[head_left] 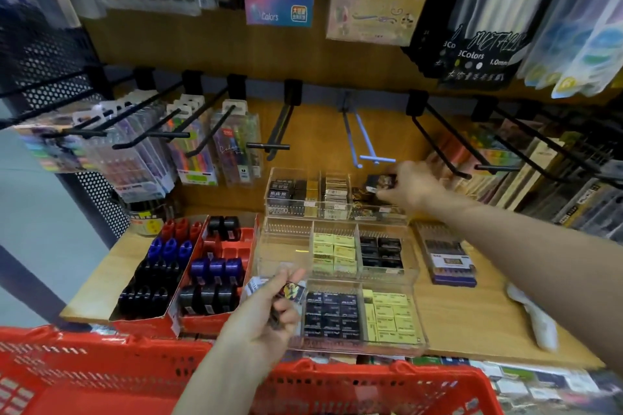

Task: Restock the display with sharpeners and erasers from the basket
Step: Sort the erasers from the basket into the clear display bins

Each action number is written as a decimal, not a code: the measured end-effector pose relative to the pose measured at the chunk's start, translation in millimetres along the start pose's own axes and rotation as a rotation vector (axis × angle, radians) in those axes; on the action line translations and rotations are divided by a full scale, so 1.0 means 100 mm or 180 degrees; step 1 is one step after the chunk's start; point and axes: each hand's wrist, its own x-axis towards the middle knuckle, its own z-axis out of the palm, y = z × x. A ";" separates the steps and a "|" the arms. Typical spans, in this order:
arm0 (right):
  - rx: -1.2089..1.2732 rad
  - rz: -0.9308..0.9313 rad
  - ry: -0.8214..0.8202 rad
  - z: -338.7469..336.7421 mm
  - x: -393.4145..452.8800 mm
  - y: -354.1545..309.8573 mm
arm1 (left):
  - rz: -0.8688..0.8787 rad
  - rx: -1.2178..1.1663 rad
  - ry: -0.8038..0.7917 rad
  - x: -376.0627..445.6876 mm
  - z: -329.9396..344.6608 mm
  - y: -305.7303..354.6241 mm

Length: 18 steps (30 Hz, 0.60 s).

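Observation:
My right hand [413, 187] reaches to the back row and pinches a dark patterned eraser [381, 183] over the right compartment of the rear clear tray [293, 210]. My left hand [266, 313] hovers at the front edge of the shelf and grips a few small packaged erasers [290, 290]. Clear trays hold yellow erasers [333, 253] and black erasers [332, 315]. Red cardboard boxes [199, 322] at the left hold red, blue and black sharpeners [215, 268]. The red basket [371, 381] sits below the shelf, in front of me.
Black peg hooks [448, 141] stick out over the shelf, some bare, some hung with pen packs [236, 141]. A boxed pen set [450, 258] lies right of the trays. Something white [536, 320] rests near the shelf's right front edge.

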 end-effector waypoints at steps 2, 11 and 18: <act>-0.0075 0.0022 -0.0066 0.13 0.23 -0.06 | 0.0027 0.0093 -0.0036 0.07 -0.04 0.03; 0.0172 0.0286 -0.0291 0.30 0.56 0.17 | 0.0104 0.0671 -0.0045 0.13 -0.01 -0.08; 0.0002 0.0392 -0.0170 0.27 0.46 0.21 | 0.0105 0.0597 -0.0068 -0.02 0.09 -0.13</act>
